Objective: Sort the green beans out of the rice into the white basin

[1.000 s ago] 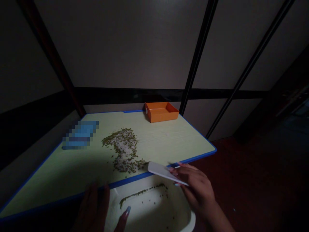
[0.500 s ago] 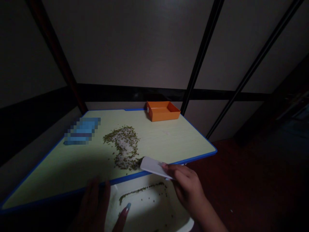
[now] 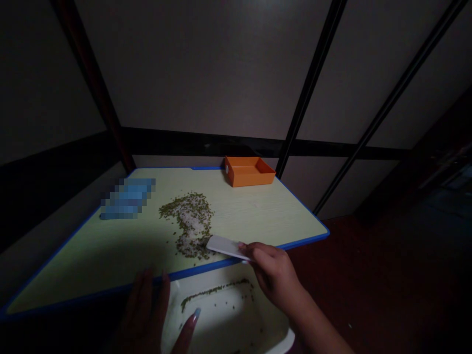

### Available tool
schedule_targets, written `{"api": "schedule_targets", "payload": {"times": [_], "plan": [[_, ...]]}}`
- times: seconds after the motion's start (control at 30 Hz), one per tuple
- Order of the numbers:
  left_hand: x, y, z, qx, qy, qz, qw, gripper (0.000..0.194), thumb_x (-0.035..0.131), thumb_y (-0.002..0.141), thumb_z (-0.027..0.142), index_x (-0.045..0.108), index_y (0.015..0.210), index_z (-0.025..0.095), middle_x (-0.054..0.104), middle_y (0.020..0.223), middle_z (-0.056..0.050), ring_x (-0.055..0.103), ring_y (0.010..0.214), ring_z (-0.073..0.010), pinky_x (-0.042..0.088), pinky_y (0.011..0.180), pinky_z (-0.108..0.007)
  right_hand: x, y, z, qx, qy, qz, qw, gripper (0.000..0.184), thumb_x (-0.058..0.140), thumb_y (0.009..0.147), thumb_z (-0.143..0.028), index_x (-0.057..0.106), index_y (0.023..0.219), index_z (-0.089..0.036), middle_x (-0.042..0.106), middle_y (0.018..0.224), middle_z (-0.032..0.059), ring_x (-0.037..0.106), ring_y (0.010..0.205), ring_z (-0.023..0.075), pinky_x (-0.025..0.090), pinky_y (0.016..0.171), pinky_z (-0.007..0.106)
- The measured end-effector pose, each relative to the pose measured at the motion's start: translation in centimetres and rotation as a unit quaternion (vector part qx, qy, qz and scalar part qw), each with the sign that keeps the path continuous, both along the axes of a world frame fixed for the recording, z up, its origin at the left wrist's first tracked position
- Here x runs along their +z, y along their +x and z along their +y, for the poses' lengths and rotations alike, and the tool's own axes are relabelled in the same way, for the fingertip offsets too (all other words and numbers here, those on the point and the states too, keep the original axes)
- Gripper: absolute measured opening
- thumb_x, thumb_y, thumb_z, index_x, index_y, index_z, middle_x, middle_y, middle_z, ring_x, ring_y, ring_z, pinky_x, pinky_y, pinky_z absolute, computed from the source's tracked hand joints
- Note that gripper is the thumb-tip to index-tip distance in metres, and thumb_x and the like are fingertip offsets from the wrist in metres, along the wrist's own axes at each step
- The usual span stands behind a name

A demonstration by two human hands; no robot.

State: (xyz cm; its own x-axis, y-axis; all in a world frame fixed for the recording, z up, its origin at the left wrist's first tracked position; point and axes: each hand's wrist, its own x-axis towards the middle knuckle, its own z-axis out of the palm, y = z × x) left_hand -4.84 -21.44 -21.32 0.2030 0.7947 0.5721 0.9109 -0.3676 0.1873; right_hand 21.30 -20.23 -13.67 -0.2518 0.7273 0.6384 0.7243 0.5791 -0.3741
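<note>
My right hand (image 3: 275,270) is closed around a flat white scraper (image 3: 224,244). The scraper's front edge touches the near right side of a spread heap of small green and white grains (image 3: 193,221) on the table. My left hand (image 3: 147,309), dim in shadow, grips the left side of a white plastic basin (image 3: 221,329). Its thumb reaches inside while the fingers stay outside, by the table edge. The basin sits under the table's front edge. Inside it, a line of green grains lies along the far side, with several more scattered on the bottom.
The pale table (image 3: 254,216) has a blue rim. An orange open box (image 3: 249,174) stands at its back right corner. A blurred-out blue item (image 3: 129,197) lies at the left. Behind the table rises a panelled wall (image 3: 199,69); dark red floor (image 3: 354,275) shows at right.
My right hand has moved the scraper left and slightly away from me, into the near edge of the grains. My left hand and the basin stay nearly where they were.
</note>
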Motion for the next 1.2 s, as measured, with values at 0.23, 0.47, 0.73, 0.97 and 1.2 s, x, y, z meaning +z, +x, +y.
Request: {"api": "schedule_targets", "payload": {"times": [0.23,0.47,0.73,0.97,1.2], "plan": [[-0.84,-0.96,0.31,-0.021,0.004,0.031,0.999,0.076,0.04,0.091,0.038,0.005,0.157,0.022,-0.003,0.169,-0.013,0.014,0.153,-0.0364,0.043,0.112,-0.057,0.01,-0.15,0.18,0.005,0.033,0.013,0.999,0.025,0.045,0.092,-0.01,0.068,0.096,-0.02,0.073,0.079,0.0082,0.073,0.079,0.0167,0.056,0.07,0.023],[-0.21,-0.65,0.14,-0.015,0.024,0.035,0.999,0.077,0.04,0.092,0.038,0.001,0.157,0.024,-0.004,0.169,-0.012,0.016,0.153,-0.0372,0.047,0.107,-0.056,-0.04,-0.4,-0.03,0.008,0.057,0.043,0.997,0.024,0.045,0.089,-0.007,0.065,0.095,-0.019,0.073,0.077,0.0083,0.075,0.08,0.0173,0.058,0.071,0.023],[-0.15,-0.58,-0.17,-0.001,0.034,0.058,0.998,0.08,0.044,0.091,0.041,0.003,0.157,0.021,-0.003,0.169,-0.013,0.022,0.151,-0.0385,0.052,0.102,-0.055,-0.26,-0.33,-0.13,-0.014,0.094,0.008,0.995,0.027,0.045,0.086,-0.005,0.066,0.1,-0.016,0.077,0.083,0.0125,0.077,0.076,0.0208,0.06,0.066,0.026],[-0.15,-0.65,-0.36,-0.001,0.06,0.052,0.997,0.077,0.041,0.091,0.042,0.006,0.157,0.021,0.003,0.169,-0.014,0.032,0.147,-0.0399,0.056,0.095,-0.054,0.11,-0.5,-0.28,-0.017,0.103,-0.003,0.995,0.031,0.046,0.084,-0.003,0.067,0.102,-0.016,0.079,0.086,0.0125,0.078,0.077,0.0214,0.061,0.066,0.026],[0.0,-0.39,-0.29,-0.005,0.048,0.04,0.998,0.077,0.043,0.091,0.041,0.009,0.157,0.022,0.006,0.169,-0.015,0.031,0.148,-0.0383,0.052,0.102,-0.052,-0.21,-0.35,-0.15,-0.005,0.087,-0.008,0.996,0.033,0.047,0.086,-0.005,0.068,0.109,-0.016,0.079,0.091,0.014,0.078,0.082,0.0216,0.062,0.071,0.028]]}}
